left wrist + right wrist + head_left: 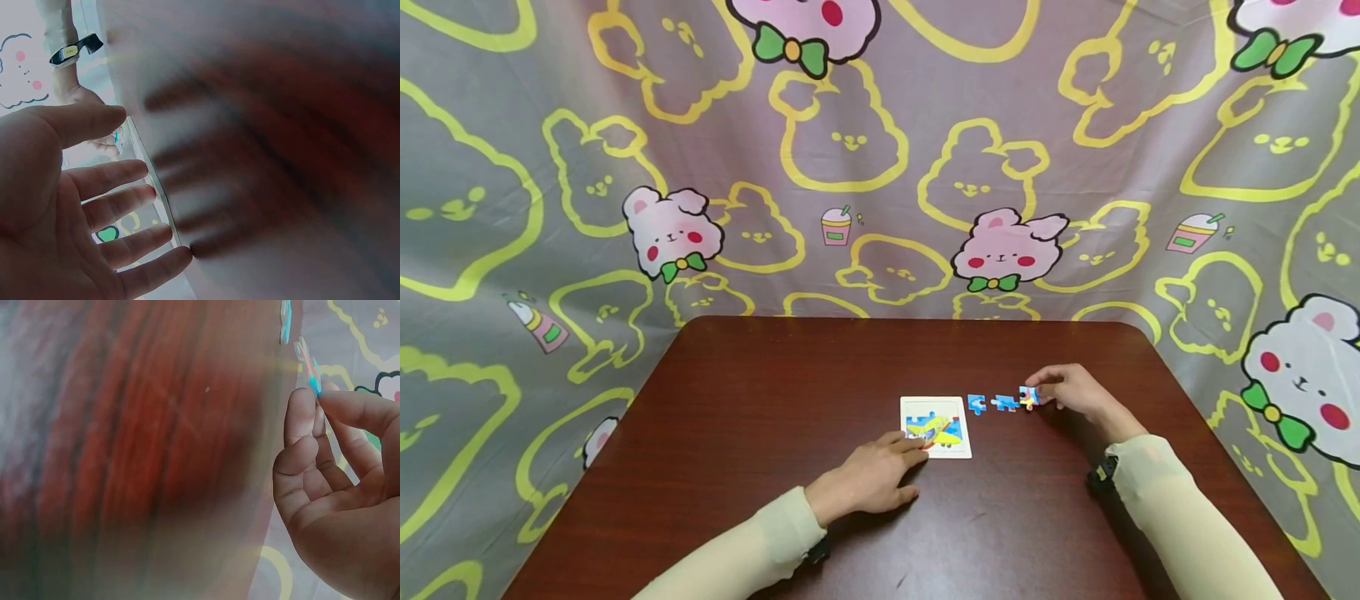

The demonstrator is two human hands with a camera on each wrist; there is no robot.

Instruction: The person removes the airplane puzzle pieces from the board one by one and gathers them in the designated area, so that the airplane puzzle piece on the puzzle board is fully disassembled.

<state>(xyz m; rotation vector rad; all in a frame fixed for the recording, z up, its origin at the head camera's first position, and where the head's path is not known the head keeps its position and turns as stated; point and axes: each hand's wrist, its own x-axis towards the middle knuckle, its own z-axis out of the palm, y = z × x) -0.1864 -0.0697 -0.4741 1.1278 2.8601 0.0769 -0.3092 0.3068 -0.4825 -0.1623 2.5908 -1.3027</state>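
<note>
A square puzzle board [966, 446] with a cream border lies on the table, showing a yellow airplane picture on blue, partly filled in. My left hand [876, 475] rests with straight, spread fingers on its lower left edge; in the left wrist view the fingertips [164, 234] meet the board's edge. To the right of the board, my right hand [1071, 390] pinches a jigsaw piece [1028, 397] between thumb and fingers, and the right wrist view shows this piece [310, 372] tilted up on edge. Two blue jigsaw pieces, one nearer the board [976, 404] and one farther right [1003, 402], lie between them.
The dark brown wooden table [760, 392] has rounded far corners. Behind and beside it hangs a grey curtain [880, 158] printed with yellow outlines and bunny faces. Each wrist wears a dark strap.
</note>
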